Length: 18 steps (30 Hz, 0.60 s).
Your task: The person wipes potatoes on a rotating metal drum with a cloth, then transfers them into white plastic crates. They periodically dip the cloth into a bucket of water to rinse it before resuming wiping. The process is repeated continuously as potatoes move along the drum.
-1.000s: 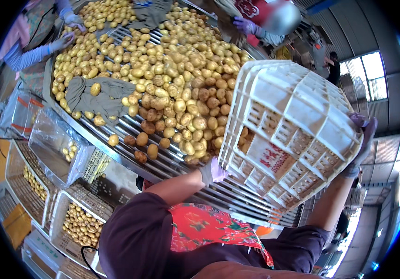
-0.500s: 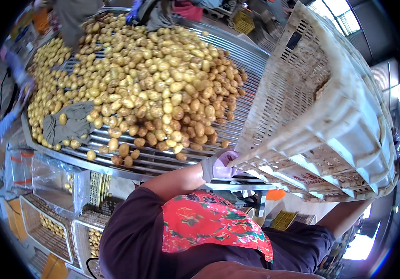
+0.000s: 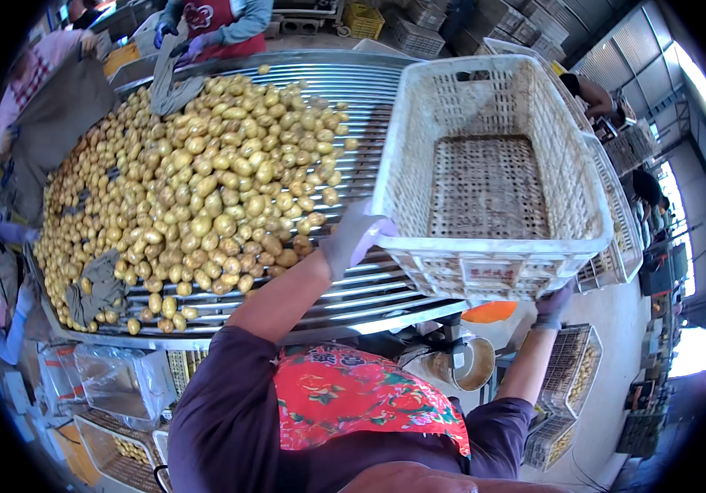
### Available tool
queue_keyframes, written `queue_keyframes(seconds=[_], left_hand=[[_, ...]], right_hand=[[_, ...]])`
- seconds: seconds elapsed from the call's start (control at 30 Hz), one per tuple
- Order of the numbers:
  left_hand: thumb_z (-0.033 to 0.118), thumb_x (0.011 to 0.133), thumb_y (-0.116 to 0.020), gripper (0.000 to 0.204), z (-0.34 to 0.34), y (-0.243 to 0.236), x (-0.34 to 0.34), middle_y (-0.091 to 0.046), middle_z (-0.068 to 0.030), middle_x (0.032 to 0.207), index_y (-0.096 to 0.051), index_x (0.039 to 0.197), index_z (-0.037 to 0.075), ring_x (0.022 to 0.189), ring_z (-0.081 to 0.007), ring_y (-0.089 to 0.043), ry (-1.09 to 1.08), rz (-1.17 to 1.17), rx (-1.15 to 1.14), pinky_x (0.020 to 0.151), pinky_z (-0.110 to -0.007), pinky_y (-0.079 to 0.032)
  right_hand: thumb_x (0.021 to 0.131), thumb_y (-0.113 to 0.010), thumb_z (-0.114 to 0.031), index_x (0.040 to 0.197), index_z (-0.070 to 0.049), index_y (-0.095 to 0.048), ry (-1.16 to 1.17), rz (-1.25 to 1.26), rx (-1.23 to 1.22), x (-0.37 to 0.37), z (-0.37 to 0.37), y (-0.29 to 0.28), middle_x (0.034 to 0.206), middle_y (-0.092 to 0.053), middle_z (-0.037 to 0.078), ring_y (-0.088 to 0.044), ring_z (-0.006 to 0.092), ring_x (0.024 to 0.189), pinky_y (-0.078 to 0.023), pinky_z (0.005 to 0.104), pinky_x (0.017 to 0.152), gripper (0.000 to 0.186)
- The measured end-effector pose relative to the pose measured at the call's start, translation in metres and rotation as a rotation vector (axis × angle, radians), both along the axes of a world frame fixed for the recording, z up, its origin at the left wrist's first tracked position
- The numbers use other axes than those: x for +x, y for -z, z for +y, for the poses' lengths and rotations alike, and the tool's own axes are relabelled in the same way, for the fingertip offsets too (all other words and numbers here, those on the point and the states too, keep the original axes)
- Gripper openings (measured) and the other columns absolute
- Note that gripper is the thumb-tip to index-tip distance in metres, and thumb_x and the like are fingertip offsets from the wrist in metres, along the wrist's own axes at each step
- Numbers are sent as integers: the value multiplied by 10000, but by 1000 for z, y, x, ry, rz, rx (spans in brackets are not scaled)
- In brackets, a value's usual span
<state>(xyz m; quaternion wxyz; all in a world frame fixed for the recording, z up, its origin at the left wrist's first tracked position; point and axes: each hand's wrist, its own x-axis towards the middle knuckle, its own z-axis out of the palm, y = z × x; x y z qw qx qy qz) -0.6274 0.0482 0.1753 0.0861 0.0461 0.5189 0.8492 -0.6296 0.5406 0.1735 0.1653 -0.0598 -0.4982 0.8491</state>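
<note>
A white plastic crate [image 3: 492,246] with slotted walls and a dirt-stained mesh bottom is held over the right end of the metal roller table [image 3: 369,309]; only its bare bottom shows inside. My gloved left hand [image 3: 356,236] is closed on the rim at the crate's near left corner. Low at the near right corner, my gloved right hand [image 3: 553,306] grips the crate, its fingers partly hidden. A broad heap of yellow-brown potatoes [image 3: 225,197] covers the rollers to the left of the crate. A grey cloth [image 3: 94,287] lies among the potatoes near the table's near left edge.
Across the table, a person in a red apron [image 3: 211,20] handles a grey cloth [image 3: 170,92]. Other people work at the left, one by a large brown cloth [image 3: 61,127]. More white crates [image 3: 616,209] stand beyond the held one. Crates of potatoes [image 3: 570,370] stand right of me.
The crate has swung from tipped on its side to nearly upright, moving left over the rollers. My right hand has come into view. The far person's cloth now lies over the heap's edge.
</note>
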Motion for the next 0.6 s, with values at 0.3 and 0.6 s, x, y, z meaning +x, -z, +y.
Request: queue_keyframes(seconds=[0.3, 0.6], left_hand=[[26, 760, -581, 309, 61, 22, -69, -618, -83, 886, -592, 1064, -30, 776, -171, -598, -150, -15, -5, 703, -311, -503], [278, 949, -568, 389, 113, -27, -143, -572, -127, 1096, -477, 1202, -3, 915, -192, -548, -202, 314, -76, 790, -350, -456]], right_hand=[[1034, -372, -337, 1395, 67, -419, 408, -102, 344, -108, 32, 45, 1433, -457, 145, -433, 245, 1317, -323, 356, 1098, 544], [1034, -308, -510, 1540, -75, -193, -55, 29, 125, -163, -190, 12, 1587, -214, 86, -203, 237, 1446, -142, 408, 1174, 677]])
